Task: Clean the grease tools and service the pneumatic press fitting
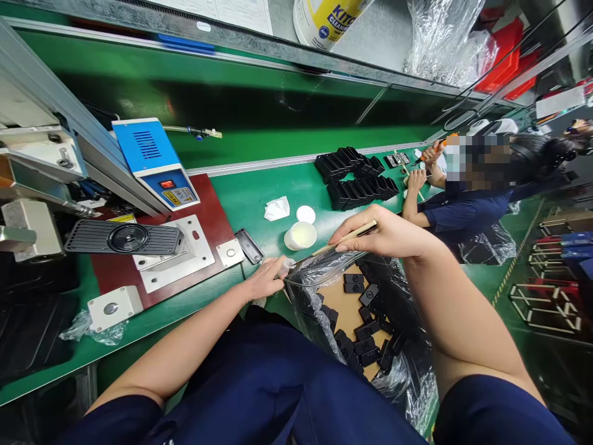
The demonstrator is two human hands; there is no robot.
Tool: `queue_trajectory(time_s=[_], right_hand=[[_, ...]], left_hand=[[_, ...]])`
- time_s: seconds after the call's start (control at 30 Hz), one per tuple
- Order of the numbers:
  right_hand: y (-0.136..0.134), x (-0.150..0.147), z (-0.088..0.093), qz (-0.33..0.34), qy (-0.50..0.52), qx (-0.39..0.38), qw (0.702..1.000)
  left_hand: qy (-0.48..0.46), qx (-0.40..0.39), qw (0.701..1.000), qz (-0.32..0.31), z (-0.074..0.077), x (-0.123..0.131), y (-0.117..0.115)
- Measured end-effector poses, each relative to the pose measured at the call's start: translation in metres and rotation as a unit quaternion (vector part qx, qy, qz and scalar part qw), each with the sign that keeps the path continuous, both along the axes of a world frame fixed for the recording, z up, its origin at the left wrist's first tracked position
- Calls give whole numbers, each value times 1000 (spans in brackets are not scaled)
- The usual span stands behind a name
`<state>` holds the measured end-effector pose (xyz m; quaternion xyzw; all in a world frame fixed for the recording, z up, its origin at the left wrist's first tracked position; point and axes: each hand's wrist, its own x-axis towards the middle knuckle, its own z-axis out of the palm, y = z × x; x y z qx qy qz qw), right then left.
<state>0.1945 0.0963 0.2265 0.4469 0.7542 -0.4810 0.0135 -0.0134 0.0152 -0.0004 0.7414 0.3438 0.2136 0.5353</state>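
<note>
My right hand (382, 232) pinches a thin wooden-handled stick tool (345, 240), which slants down to the left. Its dark, narrow tip reaches a small whitish round part (287, 264) at the fingertips of my left hand (265, 281). The fingers of that hand are closed around the part, and its exact kind is too small to make out. Just beyond both hands, a white tub (291, 240) with pale yellow contents stands on the green bench. A white round lid (306, 214) lies behind it, with a crumpled white tissue (277, 209) to its left.
Below my right arm, a plastic-lined box (340, 309) holds several black parts (365, 330). At left stands a press fixture (176, 266) with a blue control box (155, 164). Black housings (356, 179) are stacked toward a co-worker (472, 198) at right. A dark tray-like cover (249, 246) lies nearby.
</note>
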Motion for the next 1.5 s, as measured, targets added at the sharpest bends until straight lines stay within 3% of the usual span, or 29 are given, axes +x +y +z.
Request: queue_trajectory(time_s=[0.17,0.33,0.47,0.53,0.63,0.77,0.9,1.0,1.17,1.5], right_hand=[[-9,8,6,-104,20,84,991],[-15,8,8,-124,15,84,989],[-13,15,5,-196,14,121,973],[-11,23,-7,-259,16,148,954],[-8,36,-40,-314,10,166,935],[-4,39,-93,-293,-66,189,935],[5,29,-127,-257,-99,187,943],[14,24,-143,-246,-109,172,947],[22,23,-164,-255,-120,144,949],[26,40,-181,-333,-94,73,935]], left_hand=[[-72,-78,994,-4,-5,-7,5],[-121,-159,980,-24,-4,-9,9],[-126,-154,980,-6,-6,-7,6],[-85,-120,988,41,-9,-4,2],[-13,-65,988,139,-17,4,-4],[3,-28,967,253,-34,21,-4],[40,-43,934,354,-50,43,9],[60,-40,920,386,-59,60,18],[49,-4,922,384,-71,78,26],[44,28,910,411,-86,89,37]])
